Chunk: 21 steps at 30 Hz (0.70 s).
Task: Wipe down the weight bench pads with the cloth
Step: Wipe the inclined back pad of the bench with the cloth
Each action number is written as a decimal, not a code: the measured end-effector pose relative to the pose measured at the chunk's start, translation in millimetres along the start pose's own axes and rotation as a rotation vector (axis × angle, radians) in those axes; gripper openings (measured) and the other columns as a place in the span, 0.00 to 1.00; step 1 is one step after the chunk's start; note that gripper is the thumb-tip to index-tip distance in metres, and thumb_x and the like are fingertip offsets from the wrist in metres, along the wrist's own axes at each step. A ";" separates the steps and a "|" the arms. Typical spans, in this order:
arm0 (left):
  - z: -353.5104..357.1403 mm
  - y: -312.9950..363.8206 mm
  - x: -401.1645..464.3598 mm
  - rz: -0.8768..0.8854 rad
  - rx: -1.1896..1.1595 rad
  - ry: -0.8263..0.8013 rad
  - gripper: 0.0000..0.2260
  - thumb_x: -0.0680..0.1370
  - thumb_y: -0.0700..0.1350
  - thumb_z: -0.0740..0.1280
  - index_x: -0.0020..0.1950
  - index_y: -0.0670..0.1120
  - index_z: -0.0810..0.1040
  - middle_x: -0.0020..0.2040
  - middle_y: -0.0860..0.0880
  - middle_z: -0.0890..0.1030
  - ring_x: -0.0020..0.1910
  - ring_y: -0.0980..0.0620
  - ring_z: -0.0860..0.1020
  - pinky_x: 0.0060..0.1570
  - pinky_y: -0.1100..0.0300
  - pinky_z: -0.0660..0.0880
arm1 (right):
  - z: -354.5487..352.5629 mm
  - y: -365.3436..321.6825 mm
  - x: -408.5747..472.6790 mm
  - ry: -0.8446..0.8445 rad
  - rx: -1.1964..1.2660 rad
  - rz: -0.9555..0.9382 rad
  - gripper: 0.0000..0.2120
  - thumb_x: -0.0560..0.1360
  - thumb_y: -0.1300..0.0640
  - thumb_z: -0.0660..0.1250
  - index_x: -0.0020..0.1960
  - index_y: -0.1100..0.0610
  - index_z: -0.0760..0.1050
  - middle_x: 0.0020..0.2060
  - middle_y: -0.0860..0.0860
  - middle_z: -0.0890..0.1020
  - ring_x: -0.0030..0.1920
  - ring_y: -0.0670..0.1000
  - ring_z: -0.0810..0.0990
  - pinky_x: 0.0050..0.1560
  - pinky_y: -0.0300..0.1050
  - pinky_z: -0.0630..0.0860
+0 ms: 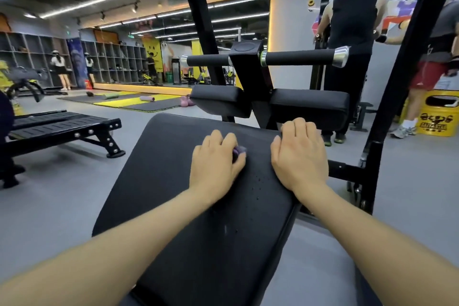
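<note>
A long black bench pad (173, 181) runs away from me in the middle of the view. My left hand (216, 164) lies on its upper part with fingers curled round a small purple cloth (239, 151), of which only a corner shows. My right hand (300, 154) rests on the pad's right edge, fingers curled over the far corner. Small water droplets (258, 181) speckle the pad between my hands. Two smaller black pads (310, 104) and a padded roller bar (298, 57) sit beyond the main pad.
A black upright frame (387, 117) stands at the right. A person in black (352, 32) stands behind the bench, another in red shorts beside a yellow bin (437, 117). A flat black bench (62, 126) is at the left. Grey floor surrounds it.
</note>
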State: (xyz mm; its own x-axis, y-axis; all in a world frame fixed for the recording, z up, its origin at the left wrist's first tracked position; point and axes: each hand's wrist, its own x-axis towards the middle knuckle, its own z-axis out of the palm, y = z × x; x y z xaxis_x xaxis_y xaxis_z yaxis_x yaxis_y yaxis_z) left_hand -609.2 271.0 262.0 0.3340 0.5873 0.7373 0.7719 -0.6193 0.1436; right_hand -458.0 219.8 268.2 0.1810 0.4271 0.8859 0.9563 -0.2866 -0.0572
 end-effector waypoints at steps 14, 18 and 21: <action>13.9 -2.5 57.9 -0.095 0.069 0.047 0.11 0.79 0.52 0.57 0.52 0.44 0.70 0.51 0.44 0.72 0.51 0.44 0.71 0.43 0.54 0.63 | 2.9 1.3 1.7 -0.001 0.015 0.001 0.15 0.74 0.53 0.50 0.45 0.60 0.71 0.43 0.55 0.74 0.44 0.57 0.71 0.42 0.51 0.69; -0.8 -19.2 -17.9 -0.037 0.024 0.024 0.11 0.77 0.52 0.61 0.46 0.44 0.71 0.45 0.45 0.72 0.44 0.44 0.71 0.39 0.55 0.62 | 2.7 1.2 1.1 0.045 -0.028 -0.034 0.12 0.74 0.56 0.52 0.43 0.62 0.71 0.40 0.57 0.74 0.40 0.59 0.72 0.38 0.50 0.68; 0.2 -14.0 -10.5 -0.086 0.092 0.021 0.11 0.78 0.52 0.60 0.48 0.44 0.72 0.46 0.45 0.73 0.46 0.44 0.72 0.40 0.55 0.61 | 3.0 -0.6 -0.4 0.061 -0.047 -0.050 0.10 0.74 0.57 0.53 0.43 0.62 0.70 0.39 0.57 0.73 0.40 0.59 0.71 0.37 0.49 0.66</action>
State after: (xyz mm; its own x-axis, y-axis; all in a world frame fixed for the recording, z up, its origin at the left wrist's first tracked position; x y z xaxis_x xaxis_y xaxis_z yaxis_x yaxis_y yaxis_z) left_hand -623.4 273.6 252.1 0.2533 0.6244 0.7389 0.8439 -0.5161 0.1468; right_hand -458.0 222.3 266.5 0.1175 0.3897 0.9134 0.9519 -0.3064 0.0083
